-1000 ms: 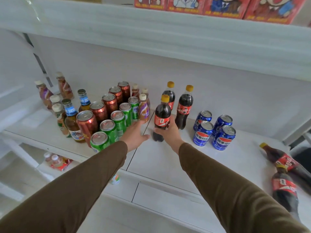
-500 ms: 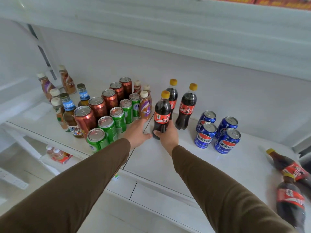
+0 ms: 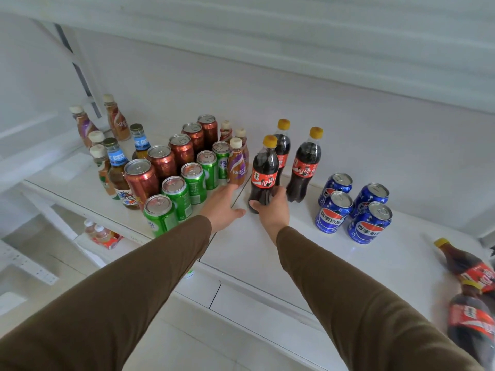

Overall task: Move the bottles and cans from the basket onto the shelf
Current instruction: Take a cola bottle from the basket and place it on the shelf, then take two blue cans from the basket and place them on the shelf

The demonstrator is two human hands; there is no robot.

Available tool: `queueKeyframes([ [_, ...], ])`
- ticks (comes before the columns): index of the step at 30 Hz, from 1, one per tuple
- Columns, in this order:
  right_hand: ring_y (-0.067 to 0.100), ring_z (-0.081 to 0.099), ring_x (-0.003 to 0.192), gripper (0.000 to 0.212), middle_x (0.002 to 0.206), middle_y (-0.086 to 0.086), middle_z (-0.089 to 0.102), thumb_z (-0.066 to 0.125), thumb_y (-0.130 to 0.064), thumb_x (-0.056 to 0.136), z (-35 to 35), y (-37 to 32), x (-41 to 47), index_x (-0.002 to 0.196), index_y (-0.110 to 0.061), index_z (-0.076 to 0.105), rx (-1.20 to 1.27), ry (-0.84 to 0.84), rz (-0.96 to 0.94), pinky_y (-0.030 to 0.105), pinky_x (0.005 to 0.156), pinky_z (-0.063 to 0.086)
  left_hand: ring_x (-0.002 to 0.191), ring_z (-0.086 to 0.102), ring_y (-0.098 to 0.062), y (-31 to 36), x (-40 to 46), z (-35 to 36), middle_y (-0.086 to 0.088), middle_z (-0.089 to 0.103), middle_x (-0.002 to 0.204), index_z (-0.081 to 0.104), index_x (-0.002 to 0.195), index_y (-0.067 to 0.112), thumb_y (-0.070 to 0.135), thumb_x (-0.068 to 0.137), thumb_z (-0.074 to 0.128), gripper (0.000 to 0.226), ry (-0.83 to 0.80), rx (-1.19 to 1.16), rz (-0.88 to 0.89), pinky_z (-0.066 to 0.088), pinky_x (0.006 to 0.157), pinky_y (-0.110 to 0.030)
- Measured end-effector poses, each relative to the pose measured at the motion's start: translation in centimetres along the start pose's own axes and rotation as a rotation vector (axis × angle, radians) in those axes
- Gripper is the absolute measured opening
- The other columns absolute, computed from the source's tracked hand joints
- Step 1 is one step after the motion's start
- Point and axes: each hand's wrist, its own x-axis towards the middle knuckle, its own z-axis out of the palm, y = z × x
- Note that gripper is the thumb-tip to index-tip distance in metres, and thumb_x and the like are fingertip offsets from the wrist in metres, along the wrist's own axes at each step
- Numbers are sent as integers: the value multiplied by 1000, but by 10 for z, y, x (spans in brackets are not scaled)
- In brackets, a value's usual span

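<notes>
My right hand (image 3: 272,210) grips the base of a cola bottle (image 3: 263,171) with a yellow cap and red label, standing upright on the white shelf (image 3: 267,253). Two more cola bottles (image 3: 304,167) stand just behind it. My left hand (image 3: 223,206) lies flat and open on the shelf, beside the green cans (image 3: 194,182) and a purple coffee bottle (image 3: 237,166). Two cola bottles (image 3: 466,263) lie on their sides at the shelf's right edge. No basket is in view.
Copper-red cans (image 3: 163,162), beer bottles (image 3: 117,167) and small coffee bottles (image 3: 115,121) fill the shelf's left part. Several blue Pepsi cans (image 3: 369,223) stand right of my hand. An upper shelf (image 3: 294,36) overhangs. A lower shelf (image 3: 104,235) holds small bottles.
My right hand has slid down the cola bottle to its base, and the bottle sits slightly nearer the front. The view has tilted down. My left hand stays flat on the shelf.
</notes>
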Motion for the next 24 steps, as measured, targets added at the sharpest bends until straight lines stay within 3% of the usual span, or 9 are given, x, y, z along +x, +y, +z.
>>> queueKeyframes([
  [6, 26, 36, 132, 86, 148, 4, 38, 82, -37, 79, -10, 8, -39, 146, -18, 31, -93, 16, -54, 42, 107, 38, 141, 35, -29, -4, -32, 4, -12, 35, 156, 27, 154, 15, 26, 91, 68, 77, 70, 103, 39, 30, 110, -37],
  [12, 27, 29, 136, 86, 150, 4, 35, 76, -47, 82, 6, 14, -98, 149, -16, 31, -235, -38, -84, 42, 113, 33, 141, 34, -29, -27, -88, 4, -13, 35, 155, 29, 153, 10, 26, 90, 68, 76, 102, 121, 22, 31, 113, -39],
  [19, 26, 24, 142, 76, 157, 2, 29, 72, -44, 86, 64, -3, -191, 149, -25, 33, -525, -135, -376, 45, 114, 29, 127, 48, -27, -89, -203, -23, -2, 50, 139, 41, 143, 18, 25, 85, 68, 65, 192, 153, -59, 42, 102, -41],
  [24, 30, 21, 145, 79, 161, 1, 23, 72, -45, 84, 147, -39, -303, 150, -28, 31, -643, -338, -568, 50, 116, 27, 141, 40, -28, -174, -341, -71, -6, 35, 158, 32, 152, 17, 30, 86, 72, 78, 261, 244, -260, 34, 115, -39],
])
